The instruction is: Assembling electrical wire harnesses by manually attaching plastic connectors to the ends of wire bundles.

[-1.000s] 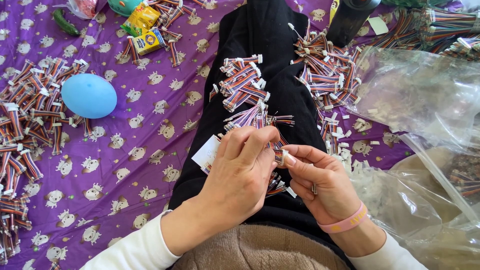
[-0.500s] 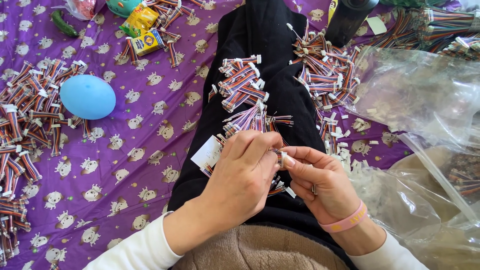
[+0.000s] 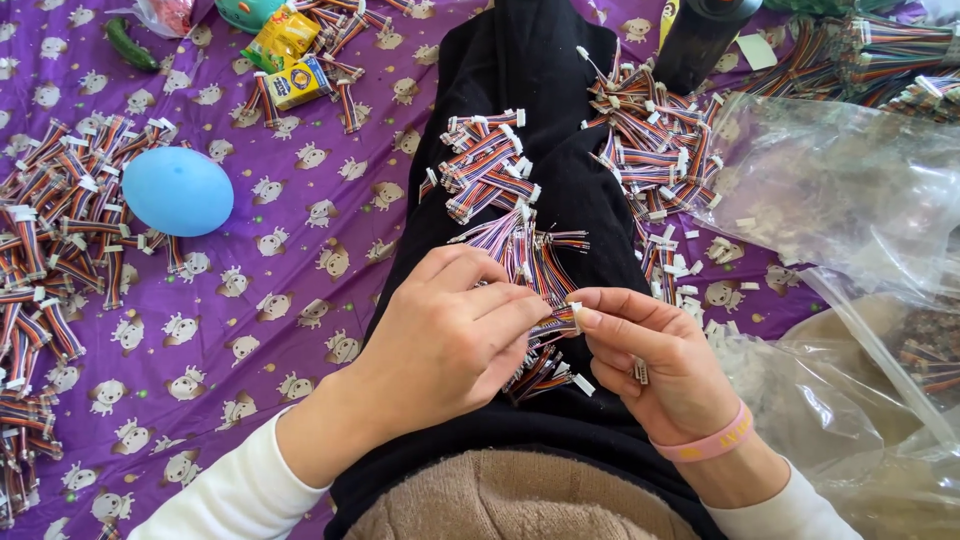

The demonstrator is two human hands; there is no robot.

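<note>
My left hand (image 3: pixel 450 335) and my right hand (image 3: pixel 655 355) meet over my lap, on black trousers (image 3: pixel 545 90). Both pinch one short multicoloured ribbon cable (image 3: pixel 555 325) with a white plug at its end. The left fingertips hold the cable's wires, the right thumb and forefinger hold the plug end. More loose cables (image 3: pixel 545 370) lie under the hands on my thigh. A pink wristband (image 3: pixel 710 445) is on my right wrist.
Piles of the same cables lie on my leg (image 3: pixel 485 165), to its right (image 3: pixel 650 150) and at far left (image 3: pixel 60 230) on a purple patterned cloth (image 3: pixel 300 270). A blue balloon (image 3: pixel 178 191), yellow snack packets (image 3: pixel 290 55), a dark bottle (image 3: pixel 705 40) and clear plastic bags (image 3: pixel 840 190) surround me.
My left hand has shifted slightly, covering the white slip that showed beside it earlier. Both hands stay pinched on the cable.
</note>
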